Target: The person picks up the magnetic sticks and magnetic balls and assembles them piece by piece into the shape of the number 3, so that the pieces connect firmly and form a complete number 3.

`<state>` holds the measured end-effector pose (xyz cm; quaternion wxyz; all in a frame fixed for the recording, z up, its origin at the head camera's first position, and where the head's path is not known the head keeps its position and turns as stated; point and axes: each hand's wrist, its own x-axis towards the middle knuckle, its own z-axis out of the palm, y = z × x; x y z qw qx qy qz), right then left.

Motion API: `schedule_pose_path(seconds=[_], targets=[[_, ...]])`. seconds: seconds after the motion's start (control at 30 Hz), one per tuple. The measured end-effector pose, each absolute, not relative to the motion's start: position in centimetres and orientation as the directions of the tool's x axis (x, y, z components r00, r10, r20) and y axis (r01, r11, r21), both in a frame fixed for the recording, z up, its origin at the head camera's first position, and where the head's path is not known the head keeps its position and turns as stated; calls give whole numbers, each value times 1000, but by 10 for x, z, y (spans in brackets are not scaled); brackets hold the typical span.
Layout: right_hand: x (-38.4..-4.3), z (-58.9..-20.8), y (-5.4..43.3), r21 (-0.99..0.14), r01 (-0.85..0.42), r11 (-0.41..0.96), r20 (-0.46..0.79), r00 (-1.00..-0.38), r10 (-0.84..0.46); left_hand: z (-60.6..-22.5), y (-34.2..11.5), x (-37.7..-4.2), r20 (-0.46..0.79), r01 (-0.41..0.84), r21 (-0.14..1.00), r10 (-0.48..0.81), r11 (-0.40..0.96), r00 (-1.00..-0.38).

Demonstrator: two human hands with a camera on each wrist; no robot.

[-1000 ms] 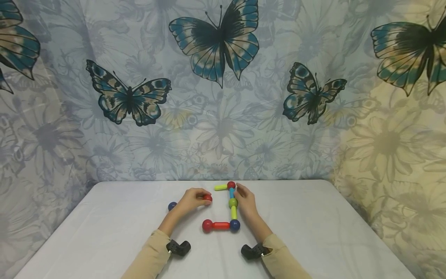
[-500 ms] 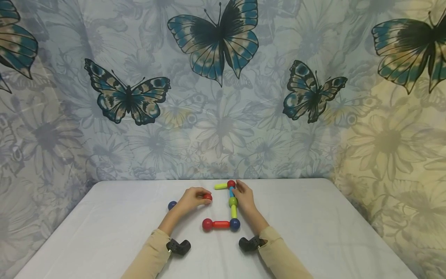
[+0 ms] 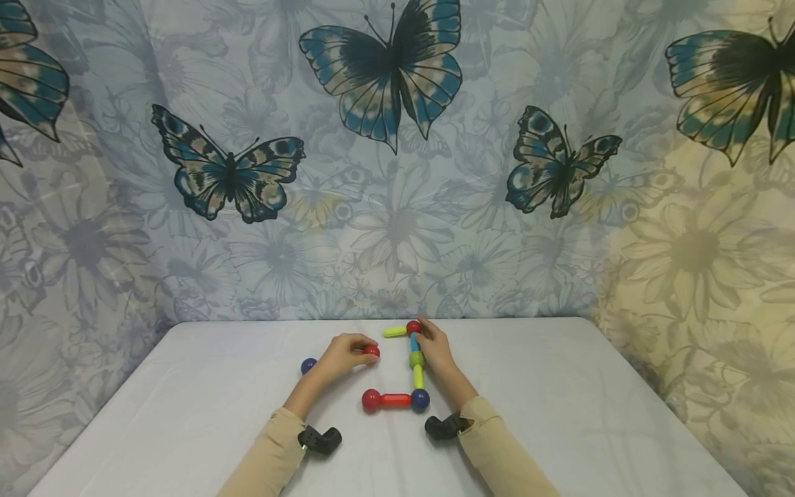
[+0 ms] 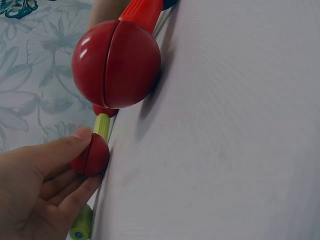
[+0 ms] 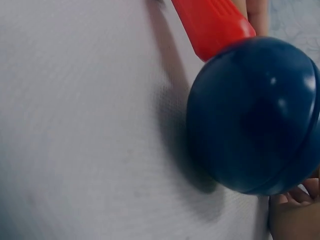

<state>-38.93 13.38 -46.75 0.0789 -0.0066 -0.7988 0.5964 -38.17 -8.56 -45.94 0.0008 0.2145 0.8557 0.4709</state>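
Thumb and fingertips of my left hand [image 3: 344, 353] pinch a red ball [image 3: 371, 351], also seen in the left wrist view. Below the fingers there, a green stick end [image 4: 82, 223] shows. My right hand [image 3: 436, 347] grips the far red ball [image 3: 413, 327] of a joined chain, thumb overlapping the blue stick [image 3: 415, 343]. From that ball a yellow-green stick [image 3: 394, 332] extends left. Toward me follow a green ball [image 3: 417, 359], a yellow-green stick, a dark blue ball [image 3: 419, 400], a red stick [image 3: 395, 400] and another red ball [image 3: 370, 401].
A loose dark blue ball [image 3: 308, 365] lies left of my left wrist. The white table [image 3: 559, 414] ends at a fabric backdrop [image 3: 397, 241] printed with butterflies. Black wrist cameras [image 3: 319, 440] sit on both sleeves.
My right hand has shifted slightly forward and left, its fingertips closing in on the far red ball. The left hand and its red ball stay nearly still.
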Motion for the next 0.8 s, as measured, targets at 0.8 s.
schedule_pose_path(seconds=[0.8], targets=[[-389,-475,135,-956,-166,243,191,-978,84,-457,-76,-385,217,363,784,325,503,-920]])
